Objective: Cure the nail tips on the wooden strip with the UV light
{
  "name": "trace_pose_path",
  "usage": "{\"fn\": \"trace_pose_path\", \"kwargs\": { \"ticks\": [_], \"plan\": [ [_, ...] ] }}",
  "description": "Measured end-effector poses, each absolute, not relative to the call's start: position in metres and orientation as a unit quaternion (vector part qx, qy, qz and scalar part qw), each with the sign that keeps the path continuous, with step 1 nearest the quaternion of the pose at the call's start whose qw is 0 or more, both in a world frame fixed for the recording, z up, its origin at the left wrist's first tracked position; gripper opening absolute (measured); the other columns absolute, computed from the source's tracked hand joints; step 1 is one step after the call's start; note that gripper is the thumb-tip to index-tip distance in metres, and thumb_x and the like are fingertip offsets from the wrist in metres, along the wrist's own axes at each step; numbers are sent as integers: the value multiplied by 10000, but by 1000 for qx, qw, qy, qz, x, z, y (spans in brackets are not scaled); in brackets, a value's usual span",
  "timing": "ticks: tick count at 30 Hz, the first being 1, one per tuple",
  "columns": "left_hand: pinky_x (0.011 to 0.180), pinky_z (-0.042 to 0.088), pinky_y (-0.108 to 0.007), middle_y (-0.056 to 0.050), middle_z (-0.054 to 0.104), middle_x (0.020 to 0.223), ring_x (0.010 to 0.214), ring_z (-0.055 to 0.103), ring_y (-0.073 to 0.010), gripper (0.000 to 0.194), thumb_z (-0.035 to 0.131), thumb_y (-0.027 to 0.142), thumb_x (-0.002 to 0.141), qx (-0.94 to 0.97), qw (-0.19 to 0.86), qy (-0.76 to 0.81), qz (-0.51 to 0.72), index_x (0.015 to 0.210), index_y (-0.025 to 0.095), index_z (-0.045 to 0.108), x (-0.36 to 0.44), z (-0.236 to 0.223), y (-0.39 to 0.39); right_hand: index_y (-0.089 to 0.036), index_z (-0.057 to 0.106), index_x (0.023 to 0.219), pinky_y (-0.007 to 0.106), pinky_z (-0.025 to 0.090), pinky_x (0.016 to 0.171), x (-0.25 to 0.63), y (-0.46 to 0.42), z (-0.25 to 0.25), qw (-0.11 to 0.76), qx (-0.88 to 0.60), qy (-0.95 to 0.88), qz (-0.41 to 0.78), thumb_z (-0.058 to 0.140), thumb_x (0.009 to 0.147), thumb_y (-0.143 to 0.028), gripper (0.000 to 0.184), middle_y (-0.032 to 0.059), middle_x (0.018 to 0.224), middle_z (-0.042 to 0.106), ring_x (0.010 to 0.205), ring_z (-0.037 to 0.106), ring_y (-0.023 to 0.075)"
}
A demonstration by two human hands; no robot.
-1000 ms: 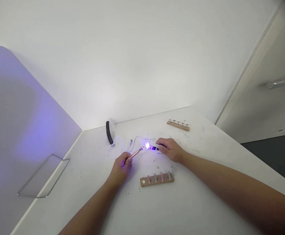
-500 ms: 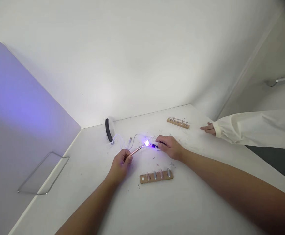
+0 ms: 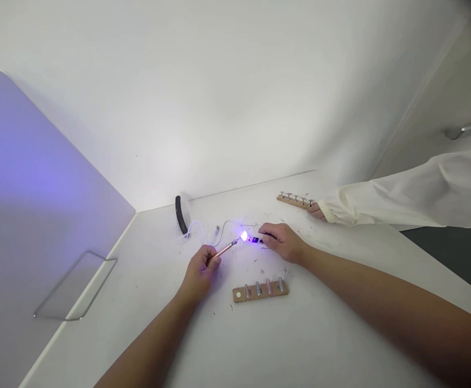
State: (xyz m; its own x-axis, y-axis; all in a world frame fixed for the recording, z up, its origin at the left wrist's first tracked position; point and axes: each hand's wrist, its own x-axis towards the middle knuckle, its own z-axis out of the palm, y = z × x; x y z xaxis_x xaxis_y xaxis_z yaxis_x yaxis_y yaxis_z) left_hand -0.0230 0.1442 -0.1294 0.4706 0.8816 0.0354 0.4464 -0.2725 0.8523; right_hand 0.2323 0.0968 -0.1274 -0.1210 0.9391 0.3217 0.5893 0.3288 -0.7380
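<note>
My left hand (image 3: 201, 272) is closed round a thin rose-gold pen-like holder (image 3: 224, 250). Its far tip meets a bright violet-white glow (image 3: 243, 236), which washes out whatever is fixed there. My right hand (image 3: 283, 241) grips a small white handheld UV lamp with a dark display (image 3: 255, 240), its lit end turned left towards the holder's tip. Nearer to me lies a brown nail stand (image 3: 260, 298) with several glittery pink and silver-blue false nails (image 3: 269, 286) upright on it and a bare white round spot at its left end.
A second brown stand (image 3: 284, 200) with several metal posts lies at the back right, touched by another person's hand (image 3: 317, 211) in a white sleeve. White cables (image 3: 195, 230) and a curved black-edged object (image 3: 180, 215) lie back left. A wire bracket (image 3: 76, 285) sits at left.
The other person's hand has moved left and reached the stand with the posts. My two hands keep their hold, nearly still; the view has shifted slightly.
</note>
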Motion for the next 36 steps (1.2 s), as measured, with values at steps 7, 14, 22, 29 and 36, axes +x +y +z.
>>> {"fn": "trace_pose_path", "kwargs": {
  "ticks": [7,14,22,29,36],
  "plan": [
    [541,313,-219,33,443,600,553,365,-97,175,423,346,792,746,420,443,265,749,176,425,-23,-129,144,-174,535,762,241,354,543,230,94,-121,391,-538,-713,222,375,839,-385,275,-8,618,517,555,451,110],
    [560,324,-226,32,452,603,555,381,-101,178,405,344,796,744,422,446,263,737,178,429,-23,-128,143,-173,547,777,237,356,551,230,93,-118,386,-540,-712,231,393,835,-363,252,-10,628,522,567,462,110],
    [586,337,-233,32,450,597,563,396,-102,223,372,361,819,756,410,441,257,726,174,450,-22,-126,143,-178,541,775,241,354,538,230,92,-119,387,-540,-707,242,386,835,-370,254,-7,631,518,566,455,112],
    [558,330,-230,24,448,581,542,389,-103,303,351,425,822,755,417,437,256,708,166,460,-22,-126,143,-176,542,770,244,361,543,230,93,-119,384,-542,-709,236,386,834,-378,263,-4,634,525,569,461,115],
    [564,333,-234,14,471,595,555,406,-105,339,332,445,829,758,414,438,251,701,161,467,-24,-127,144,-175,548,784,244,358,546,230,92,-118,379,-546,-710,234,387,834,-370,258,-7,629,525,567,463,114]
  ]
}}
